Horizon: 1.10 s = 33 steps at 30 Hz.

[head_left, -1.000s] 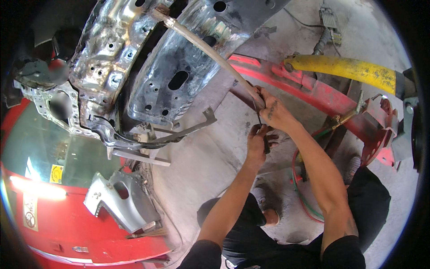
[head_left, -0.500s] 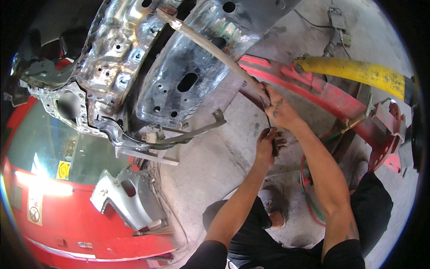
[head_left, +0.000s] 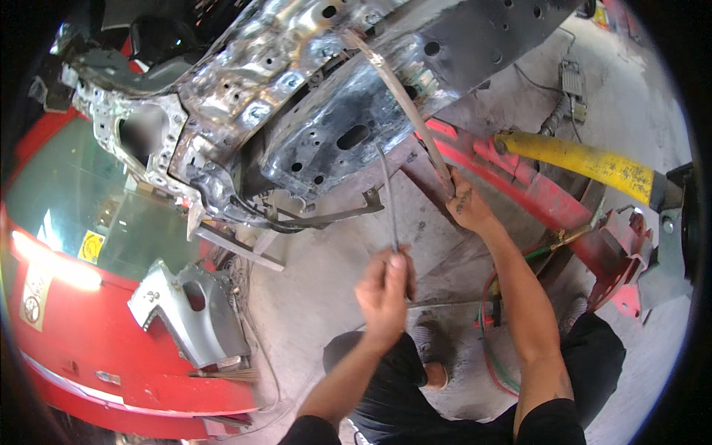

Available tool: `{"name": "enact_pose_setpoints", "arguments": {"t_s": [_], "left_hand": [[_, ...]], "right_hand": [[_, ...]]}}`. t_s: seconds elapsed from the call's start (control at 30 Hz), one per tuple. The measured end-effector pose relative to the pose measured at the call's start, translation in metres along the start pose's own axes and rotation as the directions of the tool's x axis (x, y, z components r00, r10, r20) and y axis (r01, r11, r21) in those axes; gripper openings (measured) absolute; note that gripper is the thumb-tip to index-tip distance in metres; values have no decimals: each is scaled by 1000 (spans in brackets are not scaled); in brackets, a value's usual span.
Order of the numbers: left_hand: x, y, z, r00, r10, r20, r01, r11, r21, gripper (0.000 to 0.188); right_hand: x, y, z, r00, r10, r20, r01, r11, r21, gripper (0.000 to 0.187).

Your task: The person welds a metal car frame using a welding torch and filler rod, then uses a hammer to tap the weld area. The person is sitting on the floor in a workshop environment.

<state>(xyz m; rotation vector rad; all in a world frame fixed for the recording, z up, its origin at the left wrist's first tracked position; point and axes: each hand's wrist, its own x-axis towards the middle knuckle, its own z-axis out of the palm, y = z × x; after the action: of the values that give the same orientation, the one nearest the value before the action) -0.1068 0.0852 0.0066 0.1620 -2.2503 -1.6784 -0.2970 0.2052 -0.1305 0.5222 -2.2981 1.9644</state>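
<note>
My right hand (head_left: 469,206) is closed round the near end of a long, worn brownish bar (head_left: 406,104). The bar slants up to the left, its far end at the gap between two bare metal body panels. Closer to me, my left hand (head_left: 384,300) grips a thin metal rod (head_left: 389,196) with a slightly bent tip. A dark end shows below the fist. The rod points up at the lower edge of the dark panel (head_left: 326,152); whether it touches cannot be told. Beside that panel lies the heat-stained, holed panel (head_left: 241,96).
A red steel beam (head_left: 534,196) and a yellow cylinder arm (head_left: 578,156) stand to the right. Red and green hoses (head_left: 486,326) hang near my right forearm. On the left, a silver body part (head_left: 193,315) rests on a red car (head_left: 133,363). A bent bracket (head_left: 334,219) juts out below the panels.
My left hand has moved left, away from my right hand, and now holds the rod upright toward the panel. The right hand stays on the bar. The view has shifted.
</note>
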Motion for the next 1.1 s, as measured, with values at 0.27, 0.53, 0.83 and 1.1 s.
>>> {"name": "enact_pose_setpoints", "arguments": {"t_s": [0.27, 0.53, 0.83, 1.1], "left_hand": [[79, 70, -7, 993, 93, 68, -96, 995, 36, 35], [98, 62, -7, 986, 69, 153, -36, 977, -208, 34], [92, 60, 6, 976, -5, 216, 102, 892, -440, 32], [89, 51, 25, 986, 14, 166, 74, 854, -514, 33]], "right_hand": [[2, 4, 3, 996, 79, 48, -75, 995, -72, 70], [-4, -1, 1, 998, 52, -31, -55, 994, -97, 70], [2, -3, -6, 989, 104, 103, -94, 991, -100, 75], [3, 5, -2, 993, -8, 120, 26, 989, -147, 86]]}}
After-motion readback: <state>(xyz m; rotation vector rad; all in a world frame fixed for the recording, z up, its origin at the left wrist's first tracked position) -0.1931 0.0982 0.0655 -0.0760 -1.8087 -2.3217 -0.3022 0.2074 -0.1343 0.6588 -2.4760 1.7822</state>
